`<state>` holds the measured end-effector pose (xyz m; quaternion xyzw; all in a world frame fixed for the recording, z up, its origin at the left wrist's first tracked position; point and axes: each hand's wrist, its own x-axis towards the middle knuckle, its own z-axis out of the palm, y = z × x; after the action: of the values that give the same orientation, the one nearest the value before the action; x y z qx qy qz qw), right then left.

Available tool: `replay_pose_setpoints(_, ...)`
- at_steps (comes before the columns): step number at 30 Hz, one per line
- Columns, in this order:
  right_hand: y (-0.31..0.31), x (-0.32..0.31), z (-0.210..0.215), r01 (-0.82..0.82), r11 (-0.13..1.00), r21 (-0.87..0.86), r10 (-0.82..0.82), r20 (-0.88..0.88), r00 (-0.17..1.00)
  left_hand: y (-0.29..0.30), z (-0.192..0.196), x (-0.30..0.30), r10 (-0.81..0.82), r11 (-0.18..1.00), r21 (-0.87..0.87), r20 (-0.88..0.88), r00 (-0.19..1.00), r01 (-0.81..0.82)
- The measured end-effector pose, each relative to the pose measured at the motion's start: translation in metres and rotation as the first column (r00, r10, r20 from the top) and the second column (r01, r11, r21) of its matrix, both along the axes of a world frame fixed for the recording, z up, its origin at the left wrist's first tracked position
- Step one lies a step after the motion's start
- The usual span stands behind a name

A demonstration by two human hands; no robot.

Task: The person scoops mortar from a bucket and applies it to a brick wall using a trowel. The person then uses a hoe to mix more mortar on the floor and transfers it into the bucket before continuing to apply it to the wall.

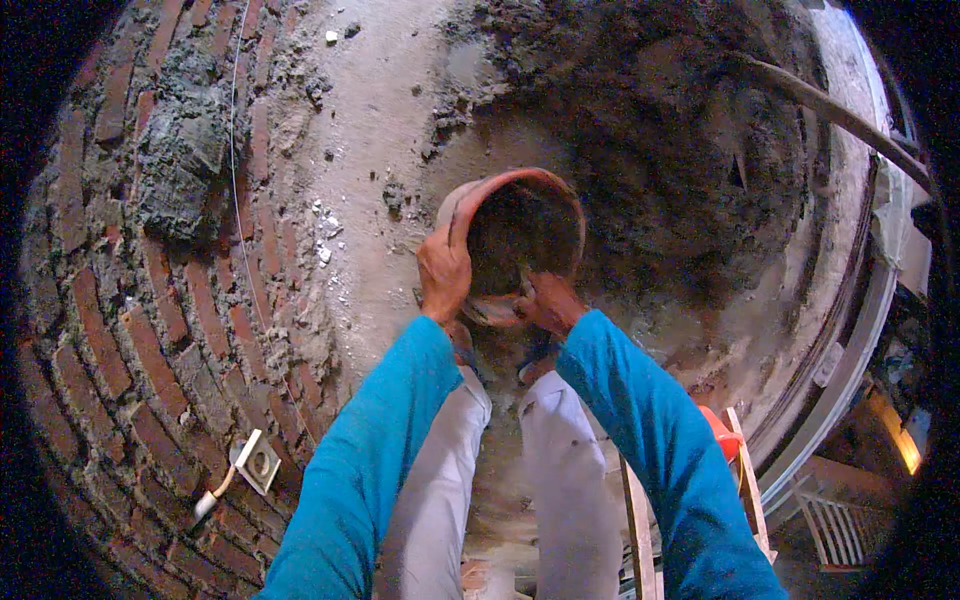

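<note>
Item: round reddish-brown basin, tilted, its open side turned toward the camera and its inside dark with wet mortar. It is held above a grey cement-smeared floor, just in front of the person's feet, at the near edge of a large dark heap of mortar spread to the right and far side.

Left hand: closed over the basin's left rim, fingers wrapped on the edge.

Right hand: set at the basin's near lower rim, fingers curled — it appears to grip the edge, though shadow hides the fingertips.

Both forearms are clad in blue sleeves; pale trousers are seen between them.

Surroundings: a curved red-brick surface with mortar joints lies to the left, crossed by a thin white string. A small square white fitting on a cable rests on the bricks, near left. A wooden ladder frame and an orange object are seen near right. A long pole lies along the far right edge.
</note>
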<state>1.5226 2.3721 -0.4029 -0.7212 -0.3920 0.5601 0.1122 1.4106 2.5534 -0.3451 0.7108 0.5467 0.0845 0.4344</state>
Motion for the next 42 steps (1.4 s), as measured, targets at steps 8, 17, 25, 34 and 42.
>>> replay_pose_setpoints(8,-0.017,0.007,0.024,0.092,0.987,0.129,-0.08,-0.095,0.992,0.01,0.003,-0.032,0.033,0.957,-0.284,-0.104,0.994,-0.062)
replay_pose_setpoints(17,0.005,0.002,0.046,0.193,0.976,0.098,-0.122,-0.489,0.864,0.021,-0.035,-0.115,0.386,0.726,-0.639,0.07,0.92,-0.256)
replay_pose_setpoints(25,0.019,-0.023,0.126,0.35,0.929,0.117,-0.289,-0.358,0.888,-0.028,0.022,-0.181,0.208,0.896,-0.403,0.006,0.978,-0.188)
replay_pose_setpoints(34,0.111,-0.06,0.268,0.889,0.39,0.24,-0.806,-0.378,0.456,-0.177,0.29,-0.31,-0.488,0.853,-0.444,-0.496,0.718,0.273)
replay_pose_setpoints(42,0.379,-0.231,0.299,0.761,0.574,0.302,-0.758,-0.155,0.633,-0.204,0.242,-0.331,-0.567,0.805,-0.528,-0.547,0.616,0.272)
